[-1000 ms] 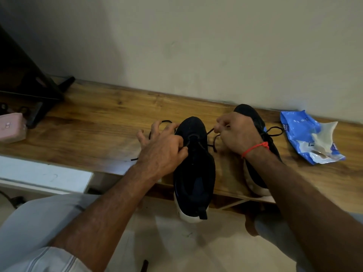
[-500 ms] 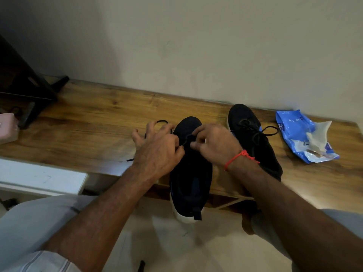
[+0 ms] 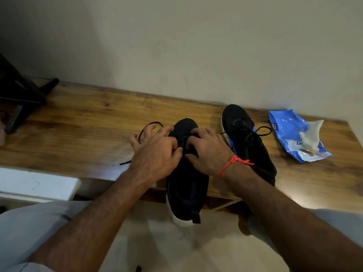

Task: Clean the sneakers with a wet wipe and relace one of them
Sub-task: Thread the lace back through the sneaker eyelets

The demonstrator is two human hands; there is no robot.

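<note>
Black and white-soled, the near sneaker (image 3: 186, 185) lies on the wooden desk (image 3: 82, 122) with its heel over the front edge, and it is the one being relaced. Both hands work at its front eyelets: the left hand (image 3: 155, 152) and right hand (image 3: 206, 152) seem to pinch the lace (image 3: 146, 128), though the dark upper hides the grip. A loose loop trails left, so threading looks barely begun. Beside it, the other sneaker (image 3: 249, 142) sits laced; the wipe pack (image 3: 294, 134) lies open, suggesting the cleaning is done.

Near sneaker (image 3: 186, 173) centre frame, heel overhanging bench (image 3: 78, 122) edge; second sneaker (image 3: 249, 142) right of it; wipes pack (image 3: 294, 138) far right; loose lace (image 3: 145, 132) left, probably on bench.
</note>
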